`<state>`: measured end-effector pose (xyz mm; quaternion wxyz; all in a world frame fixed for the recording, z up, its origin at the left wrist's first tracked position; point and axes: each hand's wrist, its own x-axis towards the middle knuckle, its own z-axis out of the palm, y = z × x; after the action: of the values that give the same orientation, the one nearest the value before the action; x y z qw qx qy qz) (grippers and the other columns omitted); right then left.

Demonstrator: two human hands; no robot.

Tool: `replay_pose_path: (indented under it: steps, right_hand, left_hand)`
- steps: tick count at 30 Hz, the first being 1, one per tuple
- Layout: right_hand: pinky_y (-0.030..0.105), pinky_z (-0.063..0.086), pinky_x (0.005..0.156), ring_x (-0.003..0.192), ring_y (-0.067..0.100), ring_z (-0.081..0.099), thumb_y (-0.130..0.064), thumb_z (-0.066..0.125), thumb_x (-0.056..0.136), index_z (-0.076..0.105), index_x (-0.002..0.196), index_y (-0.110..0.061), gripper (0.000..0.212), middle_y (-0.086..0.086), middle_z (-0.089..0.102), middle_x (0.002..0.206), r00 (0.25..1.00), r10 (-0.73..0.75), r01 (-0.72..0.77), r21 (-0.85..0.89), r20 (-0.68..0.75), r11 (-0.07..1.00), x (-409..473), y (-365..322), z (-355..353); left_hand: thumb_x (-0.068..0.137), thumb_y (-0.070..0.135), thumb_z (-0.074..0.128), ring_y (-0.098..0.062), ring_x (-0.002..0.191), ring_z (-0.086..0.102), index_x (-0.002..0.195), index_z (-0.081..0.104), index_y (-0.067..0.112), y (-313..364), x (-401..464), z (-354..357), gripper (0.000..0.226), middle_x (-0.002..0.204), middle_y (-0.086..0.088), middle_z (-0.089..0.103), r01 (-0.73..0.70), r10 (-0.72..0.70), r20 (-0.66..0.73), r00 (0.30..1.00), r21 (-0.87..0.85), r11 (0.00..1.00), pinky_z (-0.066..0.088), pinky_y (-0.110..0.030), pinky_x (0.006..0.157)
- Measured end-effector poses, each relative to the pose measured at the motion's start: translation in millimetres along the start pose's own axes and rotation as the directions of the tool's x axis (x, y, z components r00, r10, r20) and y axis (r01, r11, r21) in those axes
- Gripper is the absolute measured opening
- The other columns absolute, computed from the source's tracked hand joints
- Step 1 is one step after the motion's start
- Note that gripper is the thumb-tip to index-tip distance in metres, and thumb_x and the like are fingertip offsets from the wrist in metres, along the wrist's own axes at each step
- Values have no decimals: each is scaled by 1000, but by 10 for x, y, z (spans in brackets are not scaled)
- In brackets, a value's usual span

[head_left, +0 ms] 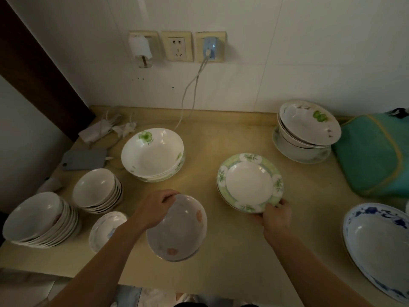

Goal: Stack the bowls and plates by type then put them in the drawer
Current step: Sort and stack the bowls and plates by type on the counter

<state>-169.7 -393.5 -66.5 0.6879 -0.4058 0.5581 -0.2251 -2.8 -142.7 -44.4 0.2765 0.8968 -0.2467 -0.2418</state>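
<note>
Dim light, so patterns are hard to read. Blue-patterned dish (376,244) at the right edge is cut off by the frame; its long axis runs from upper left to lower right. Green bag (371,156) at far right is also cut off, w/ something dark behind it, can't make out what. No drawer in view. Bottom of the view shows only a blurred strip below the counter (232,134) edge.

Left hand (155,209) grips the far-left rim of a bowl w/ orange spots (179,229), fingers curled over the rim, thumb hidden. Bowl is tilted, opening facing up and toward the camera, near the front of the counter; can't tell if its base touches the counter. A second rim shows under its lower edge, maybe another bowl nested, not clear.

Right hand (276,216) pinches the near rim of the green-rimmed plate (250,182), fingers curled under, thumb side on top. Plate sits level, centre-right, on at least one more plate beneath; count unclear.

Left side: two leaning stacks of plain white bowls, front stack (39,220) and back stack (97,191), both tilted toward the right. Small faint-patterned bowl (106,229) beside the left forearm, partly hidden by it. Green-flower bowl stack (152,154) at centre back, upright. Another stack (307,129) at back right, top pieces tilted.

Phone (84,159) and tangled cable at back left; charger (210,47) plugged into the wall socket.
</note>
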Motion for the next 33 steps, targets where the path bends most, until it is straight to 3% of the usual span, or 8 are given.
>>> replay_pose_path:
  steps: [3,7,14,18,20,23,26,33]
  right_hand:
    - [51,60,82,95,29,67,9,51,97,50,132,-7,39,4,61,102,1000,-19,19,-6,5,1000,76,-37,143]
    - [30,60,47,91,24,64,9,51,97,46,132,-13,42,5,58,109,1000,-14,14,-9,15,1000,150,-22,223]
    - [49,59,80,113,38,62,6,55,94,39,143,-6,53,18,56,130,999,45,-46,-116,-10,992,199,-62,197]
    - [52,40,105,130,40,45,-17,65,90,41,148,-16,63,19,42,148,904,-422,281,-651,-67,705,-42,-281,279]
    - [45,46,100,124,30,51,-14,63,90,52,138,-20,50,9,51,139,831,-550,491,-576,85,654,-181,-431,496]
    - [24,54,82,99,8,66,-17,60,97,66,116,-27,23,-8,68,113,804,-462,593,-436,374,677,-287,-536,966]
    - [39,61,83,84,11,73,-23,59,98,68,118,-22,22,-8,73,95,777,-279,568,-437,565,697,-281,-484,1480]
    - [48,64,74,79,29,76,-21,55,100,49,143,-7,46,12,71,102,795,19,447,-607,607,657,-150,-125,2305]
  left_hand:
    - [101,22,57,-8,104,64,120,72,22,-9,16,-7,25,113,9,71,17,-17,2,1000,-46,999,48,-29,95]
    - [101,25,58,-8,86,68,112,75,22,-32,85,-55,20,103,9,73,75,-88,-72,994,-163,984,50,-14,73]
    - [100,21,59,-20,94,71,109,73,14,-13,248,-409,18,97,-2,76,8,-124,-364,923,-304,953,57,-46,91]
    - [100,24,59,-25,101,68,120,69,15,-91,387,-707,24,113,-8,72,19,-190,-538,822,-306,952,57,-45,92]
    - [100,24,59,-26,108,64,126,66,13,-153,507,-866,30,119,-10,70,74,-218,-611,761,-253,965,50,-34,91]
    - [98,22,62,-33,116,60,133,60,4,-286,783,-1086,40,126,-18,66,183,-251,-615,747,-172,968,44,-39,94]
    - [99,23,59,-38,129,51,144,49,2,-445,1068,-1215,51,140,-22,56,296,-308,-486,818,-103,950,39,-46,107]
    - [101,18,52,-42,125,54,138,53,0,-688,1405,-1250,42,137,-24,57,408,-406,-293,866,-57,911,46,-50,105]
